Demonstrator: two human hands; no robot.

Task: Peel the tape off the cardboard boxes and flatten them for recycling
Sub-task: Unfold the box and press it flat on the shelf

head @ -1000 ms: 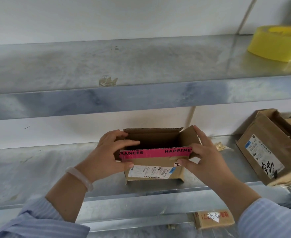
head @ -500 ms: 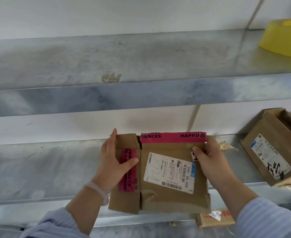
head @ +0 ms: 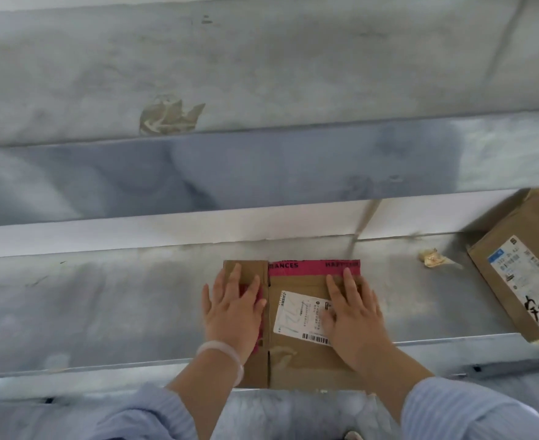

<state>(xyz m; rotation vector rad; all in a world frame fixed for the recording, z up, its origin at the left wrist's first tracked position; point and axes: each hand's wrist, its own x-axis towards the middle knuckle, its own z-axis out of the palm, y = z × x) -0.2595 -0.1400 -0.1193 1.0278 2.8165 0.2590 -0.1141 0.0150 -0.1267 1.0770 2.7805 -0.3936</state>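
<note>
A small brown cardboard box (head: 296, 363) lies flat on the metal shelf (head: 103, 312), its near edge hanging a little over the shelf's front. Pink printed tape (head: 296, 268) runs along its far edge, and a white shipping label (head: 296, 315) sits on its top face. My left hand (head: 233, 309) lies palm-down on the box's left flap, over a second strip of pink tape. My right hand (head: 353, 315) lies palm-down on the right half, covering part of the label. Both hands have the fingers spread.
A second, larger cardboard box (head: 522, 274) with a label leans at the shelf's right end. A crumpled scrap of tape (head: 433, 258) lies between the two boxes. An upper metal shelf (head: 261, 74) carries stuck-on tape residue (head: 169, 117).
The box went from standing open, to folded and held upright, to lying flat on the shelf. Both hands moved from gripping its sides to lying flat on top. The camera tilted down.
</note>
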